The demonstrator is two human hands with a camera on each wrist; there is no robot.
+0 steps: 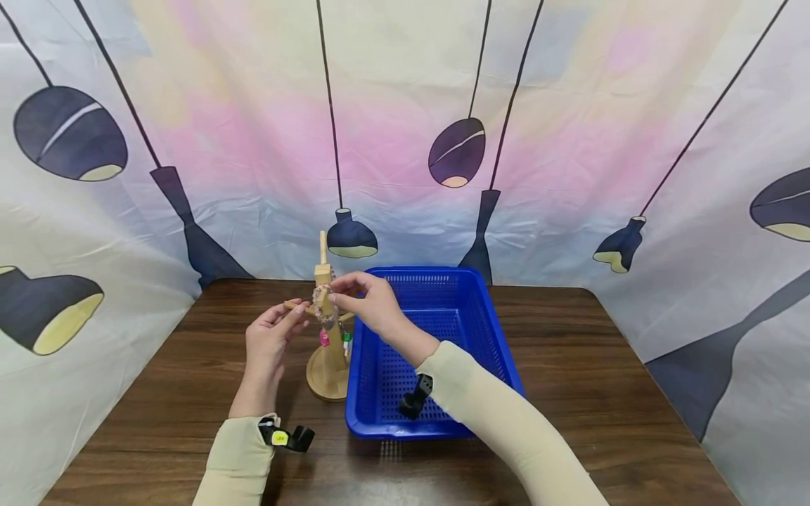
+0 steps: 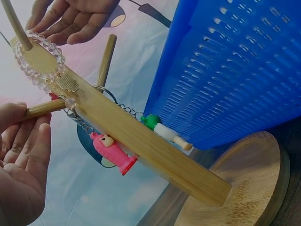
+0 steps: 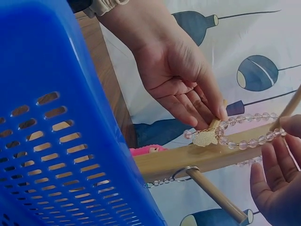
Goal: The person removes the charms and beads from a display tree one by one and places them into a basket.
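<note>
Beaded bracelet (image 3: 243,144) sits against the wooden stand (image 2: 143,142), nearer the table's (image 1: 569,365) left edge; right hand (image 1: 373,303) pinches beads, left hand (image 1: 268,341) fingers pinch a peg (image 2: 44,109). Charm (image 3: 204,139) could snag; pulling might tip stand.

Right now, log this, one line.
left hand: pinches peg; right hand: pinches beaded bracelet; pink keychain: on wooden stand; blue basket: beside stand

No text can be read. The yellow label (image 1: 280,438) on the black left wrist mount (image 1: 301,440) bears dark marks, too small to make out.
</note>
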